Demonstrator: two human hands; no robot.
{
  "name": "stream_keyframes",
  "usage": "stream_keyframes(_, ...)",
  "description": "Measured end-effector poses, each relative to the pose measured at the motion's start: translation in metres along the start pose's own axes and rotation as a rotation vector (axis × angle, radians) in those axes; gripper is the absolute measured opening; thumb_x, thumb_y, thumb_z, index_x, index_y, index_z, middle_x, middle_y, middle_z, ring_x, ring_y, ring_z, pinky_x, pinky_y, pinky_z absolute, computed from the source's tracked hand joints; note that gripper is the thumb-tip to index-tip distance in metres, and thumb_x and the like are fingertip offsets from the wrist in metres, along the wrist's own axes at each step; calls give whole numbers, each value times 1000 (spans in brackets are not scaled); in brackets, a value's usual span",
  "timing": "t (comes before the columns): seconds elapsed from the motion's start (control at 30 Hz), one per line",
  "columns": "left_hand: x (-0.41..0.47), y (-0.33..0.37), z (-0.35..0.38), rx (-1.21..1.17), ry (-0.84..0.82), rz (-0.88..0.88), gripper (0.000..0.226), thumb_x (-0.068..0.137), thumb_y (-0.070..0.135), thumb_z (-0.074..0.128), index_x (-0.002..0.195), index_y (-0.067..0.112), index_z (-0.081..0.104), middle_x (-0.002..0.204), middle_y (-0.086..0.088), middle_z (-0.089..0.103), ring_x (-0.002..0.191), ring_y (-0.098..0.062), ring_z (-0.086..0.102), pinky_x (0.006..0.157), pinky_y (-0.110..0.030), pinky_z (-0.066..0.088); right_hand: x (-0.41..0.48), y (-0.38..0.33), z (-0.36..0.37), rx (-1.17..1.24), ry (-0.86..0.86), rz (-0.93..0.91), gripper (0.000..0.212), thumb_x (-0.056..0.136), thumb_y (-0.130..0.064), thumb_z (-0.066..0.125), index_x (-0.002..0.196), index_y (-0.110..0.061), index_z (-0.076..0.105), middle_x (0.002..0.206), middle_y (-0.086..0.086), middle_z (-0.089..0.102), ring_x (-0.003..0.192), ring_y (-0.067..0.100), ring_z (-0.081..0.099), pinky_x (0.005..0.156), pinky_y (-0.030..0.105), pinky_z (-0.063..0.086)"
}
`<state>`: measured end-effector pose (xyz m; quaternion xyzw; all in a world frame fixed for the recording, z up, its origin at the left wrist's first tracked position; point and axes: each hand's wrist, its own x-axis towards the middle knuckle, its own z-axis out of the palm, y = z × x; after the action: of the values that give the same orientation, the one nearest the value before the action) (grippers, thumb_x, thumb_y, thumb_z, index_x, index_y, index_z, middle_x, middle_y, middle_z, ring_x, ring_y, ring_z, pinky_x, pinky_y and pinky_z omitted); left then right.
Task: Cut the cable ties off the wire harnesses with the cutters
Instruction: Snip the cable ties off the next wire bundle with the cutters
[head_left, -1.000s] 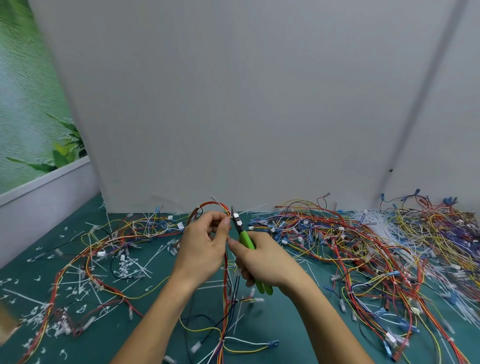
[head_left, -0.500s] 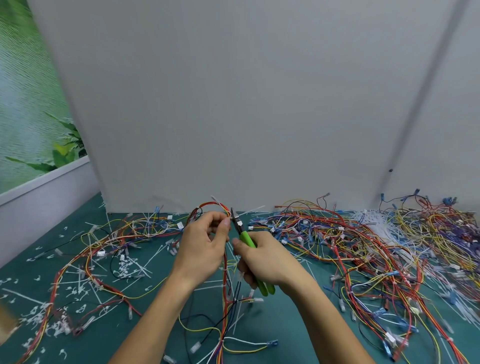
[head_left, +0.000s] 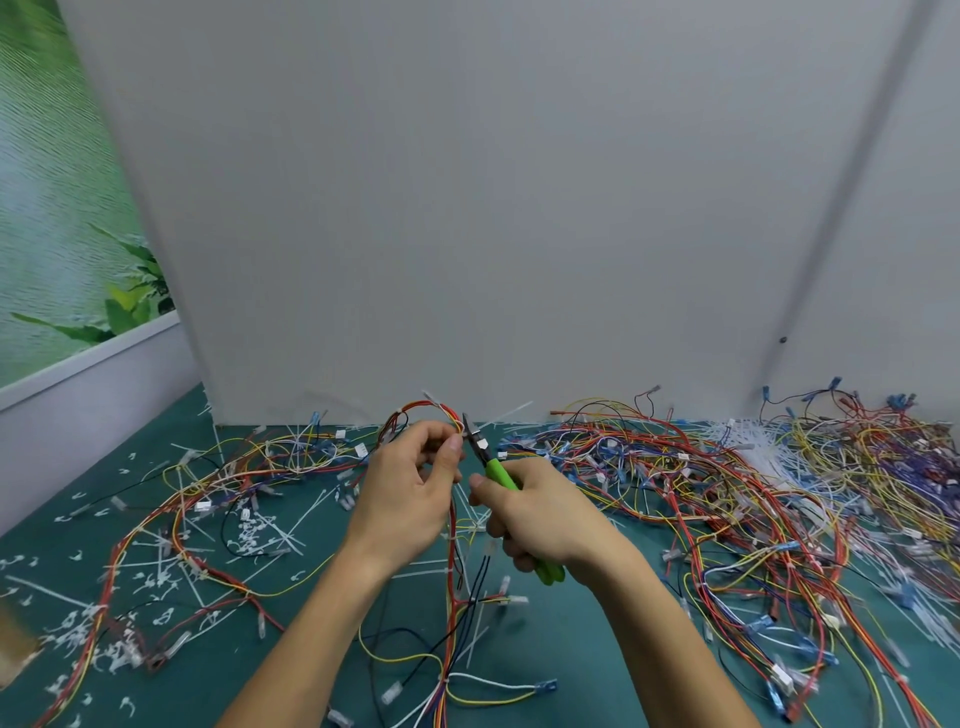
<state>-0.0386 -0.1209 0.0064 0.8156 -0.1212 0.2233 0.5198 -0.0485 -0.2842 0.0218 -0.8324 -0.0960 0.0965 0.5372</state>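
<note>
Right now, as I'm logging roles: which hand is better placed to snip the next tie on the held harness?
Right. The right hand grips the green cutters, their tips beside the wire harness that the left hand pinches.

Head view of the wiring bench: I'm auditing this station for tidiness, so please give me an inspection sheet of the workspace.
Surface: teal-green table mat, mostly strewn with wires and offcuts.
Job's things: green-handled metal cutters, tip beside a red-and-yellow wire harness loop held up off the mat.
Clutter: snipped white plastic cable-tie pieces, thickest at the left.
Hands: left hand pinches the harness loop; right hand grips the cutters' handles.
Cables: tangled multicoloured harness pile across the right; looser harnesses at the left.
Surroundings: pale grey partition board behind; green leaf-print wall panel at the left.
</note>
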Motion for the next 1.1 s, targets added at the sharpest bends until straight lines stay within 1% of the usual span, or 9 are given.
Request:
stream_keyframes(0.1,0,0,1,3,9,2,8,101,26,58,97,29,65,85,9,68,83,-12,67,76,-42,59,-1,-1,3,21,-9,-7,29,106,-35,52,88,-13,58,60,1,53,44,13,47,45,27,45)
stream_keyframes(0.2,-1,1,1,18,21,-1,8,101,26,59,98,29,66,87,10,69,85,-12,67,76,-42,59,-2,-4,7,13,-56,-31,26,104,-34,54,87,-13,53,67,5,52,51,16,50,49,31,50)
stream_keyframes(0.33,-3,2,5,49,50,10,8,100,24,62,100,21,70,84,12,69,82,-11,68,70,-42,60,-4,-5,3,-127,-116,-21,21,99,-31,58,92,-12,55,73,9,58,56,16,59,59,37,59)
stream_keyframes(0.47,-6,3,14,72,107,26,12,99,24,64,101,16,73,84,11,70,79,-7,67,70,-27,55,-4,-4,1,-194,-133,-19,18,95,-28,58,89,-11,54,70,9,58,54,18,60,64,44,62)
stream_keyframes(0.57,-6,3,15,71,119,16,12,99,24,63,101,16,73,83,11,70,78,-7,66,68,-20,51,-2,-3,3,-199,-84,-24,21,95,-30,57,87,-11,52,67,6,58,51,20,62,59,46,61)
stream_keyframes(0.67,-5,2,13,59,125,8,12,99,23,63,101,15,73,83,9,70,79,-10,67,71,-26,53,1,0,7,-175,-19,-31,26,99,-36,55,83,-16,53,61,2,59,46,23,63,55,47,60)
stream_keyframes(0.8,-6,4,13,63,132,23,11,99,21,63,100,16,73,84,10,71,80,-10,67,73,-32,55,3,2,5,-163,-7,-25,28,101,-36,51,83,-14,53,57,4,58,48,29,61,59,57,59)
stream_keyframes(0.9,-6,5,13,73,135,15,12,100,22,63,101,16,73,86,10,71,81,-7,66,74,-33,56,1,1,6,-81,-29,-13,33,98,-43,51,84,-14,55,56,2,57,50,28,60,60,56,60)
stream_keyframes(1.1,-7,6,10,91,125,31,13,99,23,63,103,16,74,88,13,70,82,-4,66,74,-32,58,0,-2,9,-99,-82,-25,31,101,-42,48,86,-14,51,71,11,56,55,22,62,64,53,62)
